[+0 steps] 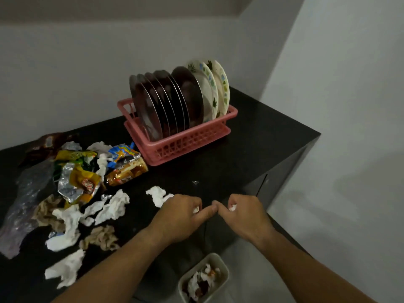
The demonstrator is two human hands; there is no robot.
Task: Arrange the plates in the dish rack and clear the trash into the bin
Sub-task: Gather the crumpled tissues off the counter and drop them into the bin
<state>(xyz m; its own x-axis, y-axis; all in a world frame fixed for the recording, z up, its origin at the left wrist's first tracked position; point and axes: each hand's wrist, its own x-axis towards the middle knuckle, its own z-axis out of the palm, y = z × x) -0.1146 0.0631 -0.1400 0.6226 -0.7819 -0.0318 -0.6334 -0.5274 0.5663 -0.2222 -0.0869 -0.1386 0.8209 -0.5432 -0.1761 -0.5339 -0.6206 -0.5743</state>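
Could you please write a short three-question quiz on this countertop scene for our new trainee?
1. True or false: the plates stand on edge in the pink dish rack.
2. Where is the bin? A) on the countertop beside the rack; B) on the floor below the counter's edge; C) against the far wall.
3. What do the left hand and the right hand each hold?

Key
1. True.
2. B; it already holds some tissue.
3. A bit of white tissue shows in each closed fist; wrappers and crumpled tissues still lie on the countertop.
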